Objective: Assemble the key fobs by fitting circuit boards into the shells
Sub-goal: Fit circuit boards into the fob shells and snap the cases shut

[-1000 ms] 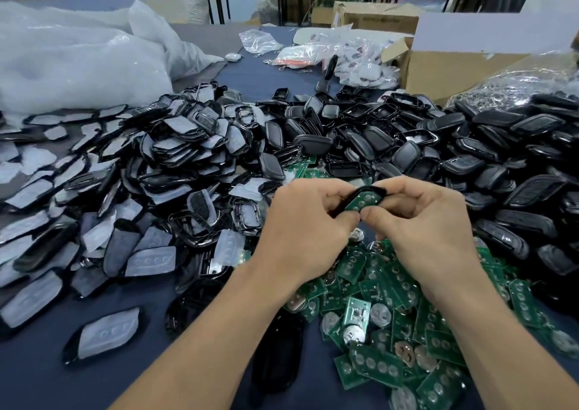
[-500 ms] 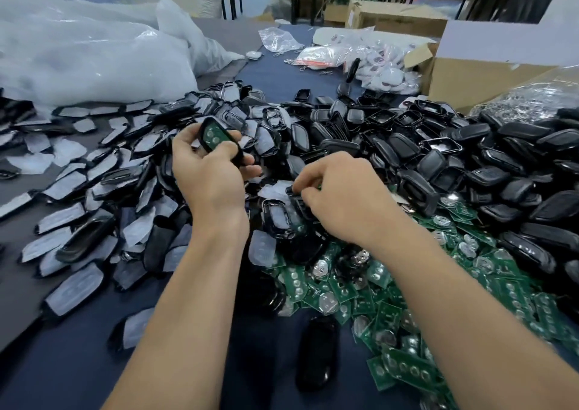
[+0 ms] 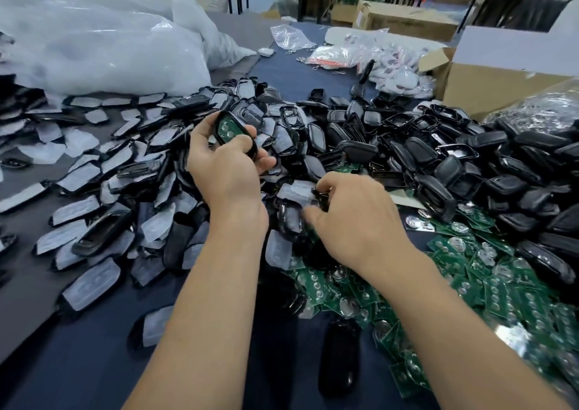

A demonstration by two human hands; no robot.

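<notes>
Over the middle of the dark table (image 3: 78, 365), our left hand (image 3: 224, 174) clamps a black plastic shell (image 3: 251, 150) holding a green circuit board (image 3: 227, 127); we cannot tell our right hand (image 3: 354, 224)'s grip.

**Parts Crowd the Bench**

Bare table (image 3: 94, 378) shows at lower left and bottom centre, where a lone black fob (image 3: 340, 356) lies. Black shells (image 3: 438, 165) heap centre and right, circuit boards (image 3: 470, 278) fill lower right, grey-faced covers (image 3: 91, 287) spread left; plastic bags (image 3: 94, 49) and a cardboard box (image 3: 488, 84) wall the top.

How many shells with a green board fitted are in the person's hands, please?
1: the fitted shell is in the left hand; the right hand picks at the pile, and its fingers may hide another.
</notes>
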